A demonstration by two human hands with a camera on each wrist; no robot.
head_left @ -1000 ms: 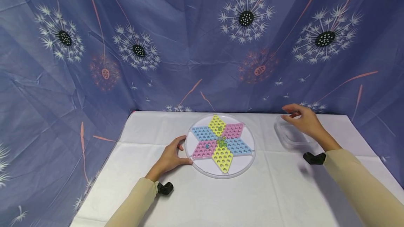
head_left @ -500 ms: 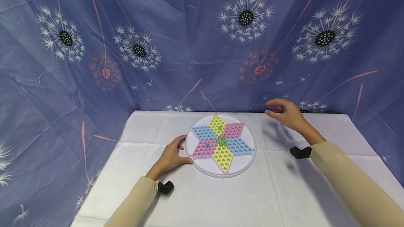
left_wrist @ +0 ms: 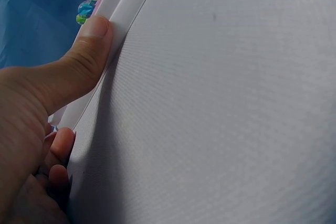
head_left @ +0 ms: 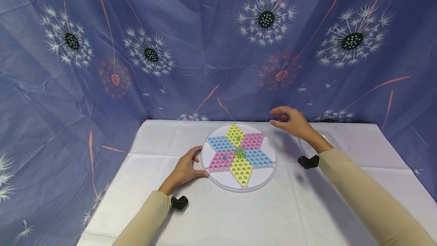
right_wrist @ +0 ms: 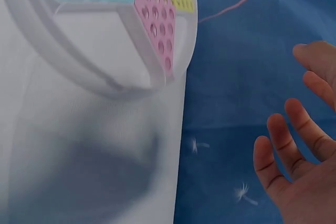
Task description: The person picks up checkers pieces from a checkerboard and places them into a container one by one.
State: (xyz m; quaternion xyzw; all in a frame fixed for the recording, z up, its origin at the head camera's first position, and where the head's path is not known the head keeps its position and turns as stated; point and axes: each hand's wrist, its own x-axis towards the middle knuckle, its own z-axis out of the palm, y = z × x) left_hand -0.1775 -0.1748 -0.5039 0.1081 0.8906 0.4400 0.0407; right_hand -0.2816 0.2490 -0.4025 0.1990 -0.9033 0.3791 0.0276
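Observation:
A round white Chinese checkers board (head_left: 218,179) lies on the table, its six-pointed star in yellow, pink and blue sections. Several green glass marbles (head_left: 240,153) cluster at its centre; a blue marble (head_left: 224,158) sits in the left pink section. My left hand (head_left: 183,170) rests against the board's left rim, its thumb (left_wrist: 94,40) on the edge in the left wrist view. My right hand (head_left: 293,122) hovers beyond the board's upper right side, thumb and forefinger bent toward each other, other fingers (right_wrist: 281,135) loosely spread. I cannot tell whether a marble is between those fingertips.
A clear plastic container (head_left: 304,148) stands right of the board, partly hidden by the right forearm. The table wears a white cloth (head_left: 259,215). A blue dandelion-print curtain (head_left: 211,48) hangs along the table's back and left side.
My right hand has travelled left from over the clear container to near the board's upper right. The left hand and the board have stayed put.

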